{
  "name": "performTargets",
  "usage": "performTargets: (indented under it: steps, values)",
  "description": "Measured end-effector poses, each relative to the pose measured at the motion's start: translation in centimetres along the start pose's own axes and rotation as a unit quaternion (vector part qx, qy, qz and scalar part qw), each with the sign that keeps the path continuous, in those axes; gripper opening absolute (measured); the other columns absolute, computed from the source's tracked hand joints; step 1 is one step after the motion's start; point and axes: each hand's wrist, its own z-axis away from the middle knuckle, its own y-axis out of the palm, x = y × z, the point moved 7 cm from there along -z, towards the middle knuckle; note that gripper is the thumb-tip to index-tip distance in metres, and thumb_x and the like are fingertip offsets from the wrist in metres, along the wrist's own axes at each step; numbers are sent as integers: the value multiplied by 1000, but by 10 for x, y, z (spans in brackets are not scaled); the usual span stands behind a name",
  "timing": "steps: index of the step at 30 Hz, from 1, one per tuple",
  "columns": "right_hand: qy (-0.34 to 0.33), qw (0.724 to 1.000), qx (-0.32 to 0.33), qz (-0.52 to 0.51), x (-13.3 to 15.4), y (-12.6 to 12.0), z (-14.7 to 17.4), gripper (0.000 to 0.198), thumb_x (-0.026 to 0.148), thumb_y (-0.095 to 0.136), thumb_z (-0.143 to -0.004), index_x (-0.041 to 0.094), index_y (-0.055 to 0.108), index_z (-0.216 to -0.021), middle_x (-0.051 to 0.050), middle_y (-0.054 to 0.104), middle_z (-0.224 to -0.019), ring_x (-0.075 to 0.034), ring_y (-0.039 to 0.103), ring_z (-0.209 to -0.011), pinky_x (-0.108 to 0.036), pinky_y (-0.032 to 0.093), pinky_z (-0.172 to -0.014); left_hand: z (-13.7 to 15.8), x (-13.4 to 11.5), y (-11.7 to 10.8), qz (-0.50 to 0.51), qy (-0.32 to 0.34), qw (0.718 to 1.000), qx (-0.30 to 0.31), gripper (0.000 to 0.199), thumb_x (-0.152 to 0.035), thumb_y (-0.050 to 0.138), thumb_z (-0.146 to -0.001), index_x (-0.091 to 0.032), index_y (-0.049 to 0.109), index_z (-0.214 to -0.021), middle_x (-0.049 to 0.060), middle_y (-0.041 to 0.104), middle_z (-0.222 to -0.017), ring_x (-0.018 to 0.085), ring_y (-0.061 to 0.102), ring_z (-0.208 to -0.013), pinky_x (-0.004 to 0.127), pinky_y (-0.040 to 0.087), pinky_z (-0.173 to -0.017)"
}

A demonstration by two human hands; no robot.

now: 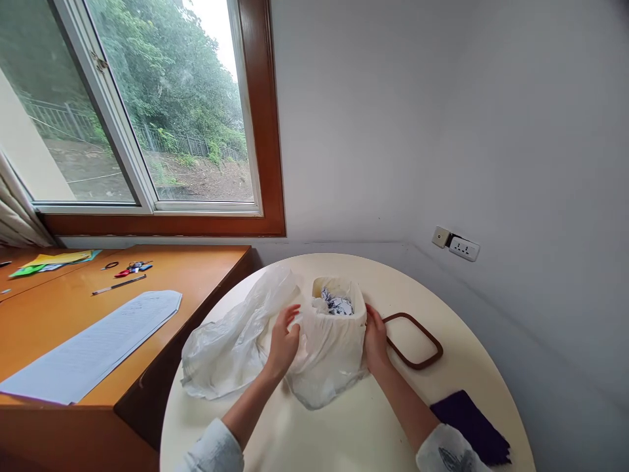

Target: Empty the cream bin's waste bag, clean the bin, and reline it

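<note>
A small trash bin point(317, 287) lined with a white plastic bag point(329, 354) stands on the round table. The bag is folded over the rim and hangs down the outside. Crumpled printed paper point(338, 303) lies inside. My right hand point(375, 337) presses around the bin's right side near the rim, its fingers partly hidden. Just left of the bin is my left hand point(285, 337), thumb and fingers apart, with nothing in it. Another loose white plastic bag point(226, 354) spreads over the table on the left. A brown rounded frame point(427, 360) lies right of my right hand.
A dark purple cloth point(472, 426) lies by my right forearm on the round cream table point(314, 446). At left, an orange-brown desk point(211, 269) bears papers point(98, 347), a pen point(119, 285) and keys point(133, 269). A wall socket point(464, 248) is behind.
</note>
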Motion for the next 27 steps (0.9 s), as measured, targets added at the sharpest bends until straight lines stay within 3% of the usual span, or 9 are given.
performTargets:
  steps: [2, 5, 8, 11, 14, 16, 19, 21, 27]
  values:
    - [-18, 998, -54, 3, 14, -14, -2, 45, 44, 35, -81, 18, 44, -117, -11, 48, -126, -21, 45, -116, -34, 39, -92, -4, -37, -16, -32, 100, 994, -10, 48, -12, 41, -69, -20, 47, -116, 8, 48, -127, 20, 39, -123, 36, 28, -104]
    - [-87, 993, -82, 16, 49, -21, 3, 36, 40, 38, -83, 19, 48, -110, -9, 49, -123, -20, 43, -116, -33, 35, -96, -7, -90, -5, -155, 238, 947, 153, 44, -26, 51, -75, -23, 50, -119, 7, 40, -136, 24, 28, -130, 42, 12, -109]
    - [-226, 969, -48, 93, 97, -12, 18, 30, 36, 39, -85, 20, 50, -108, -9, 52, -117, -21, 45, -113, -37, 35, -95, -11, -113, 9, -225, 264, 895, 281, 43, -40, 66, -66, -26, 61, -106, 5, 55, -123, 27, 35, -126, 46, -1, -109]
    - [-340, 910, 67, 226, 128, 12, 38, 31, 36, 47, -83, 22, 52, -111, -8, 53, -117, -22, 45, -114, -40, 31, -98, -15, -117, 18, -224, 244, 880, 341, 26, -42, 70, -62, -26, 67, -83, 2, 67, -92, 25, 50, -111, 44, 1, -109]
    - [-393, 833, 203, 331, 131, 36, 53, 34, 37, 55, -80, 26, 54, -113, -5, 59, -112, -21, 51, -108, -42, 26, -99, -17, -113, 22, -214, 207, 884, 361, 19, -41, 69, -63, -25, 67, -74, 2, 67, -81, 24, 57, -99, 41, 10, -109]
    - [-408, 808, 243, 348, 126, 41, 56, 28, 35, 55, -81, 27, 57, -108, -3, 64, -101, -19, 56, -99, -42, 27, -98, -15, -110, 24, -209, 190, 886, 368, 20, -41, 70, -61, -25, 67, -74, 1, 67, -77, 23, 59, -89, 39, 16, -107]
    - [-419, 811, 237, 332, 119, 40, 51, 17, 32, 54, -83, 24, 61, -96, -2, 67, -87, -17, 59, -87, -40, 32, -92, -12, -105, 24, -205, 195, 892, 352, 24, -41, 69, -62, -24, 65, -79, -1, 64, -73, 21, 59, -80, 38, 24, -103]
    - [-426, 816, 226, 319, 116, 37, 48, 15, 33, 55, -82, 24, 62, -92, -2, 67, -84, -17, 59, -83, -38, 36, -88, -11, -102, 21, -193, 204, 905, 320, 29, -41, 69, -62, -22, 63, -84, -1, 63, -77, 21, 57, -84, 37, 31, -98]
    - [-468, 818, 162, 291, 113, 29, 55, 17, 26, 53, -85, 25, 62, -98, -4, 63, -96, -17, 54, -96, -39, 36, -92, -10, -93, 9, -76, 199, 949, 233, 29, -36, 70, -64, -20, 48, -72, 3, 61, -91, 18, 56, -89, 31, 36, -92]
